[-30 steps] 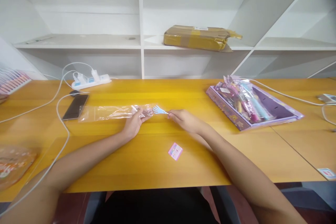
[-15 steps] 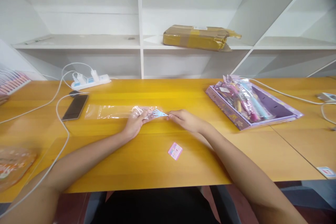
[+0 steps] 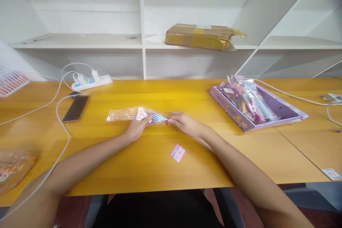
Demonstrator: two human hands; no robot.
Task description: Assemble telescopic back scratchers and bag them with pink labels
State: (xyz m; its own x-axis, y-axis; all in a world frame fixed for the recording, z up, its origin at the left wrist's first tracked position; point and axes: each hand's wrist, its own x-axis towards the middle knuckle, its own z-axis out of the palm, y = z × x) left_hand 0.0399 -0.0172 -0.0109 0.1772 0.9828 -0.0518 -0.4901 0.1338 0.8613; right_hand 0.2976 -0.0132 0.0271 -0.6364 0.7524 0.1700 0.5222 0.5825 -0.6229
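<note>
My left hand (image 3: 137,127) is closed on a clear plastic sleeve (image 3: 121,114), thumb on top, above the middle of the table. The sleeve stretches out to the left, crinkled and shiny, with a pinkish patch near the fingers. Between my two hands lies a light-blue pronged piece (image 3: 159,117), shaped like a small spread hand; its prongs point left and it narrows to the right. My right hand (image 3: 184,123) pinches that narrow end with thumb and forefinger. Whether the piece is inside the sleeve I cannot tell. A small pink card (image 3: 178,153) lies on the table nearer to me.
To the right, a purple box (image 3: 290,114) holds several wrapped items. A phone (image 3: 76,108), a power strip (image 3: 92,83) and white cables are at the left. An orange-toned plastic package (image 3: 16,167) sits at the left front. A taped carton (image 3: 200,37) rests on the shelf.
The sleeve's far left end has drawn in to the right, so it looks shorter and more bunched. The blue piece and my right hand have shifted slightly left.
</note>
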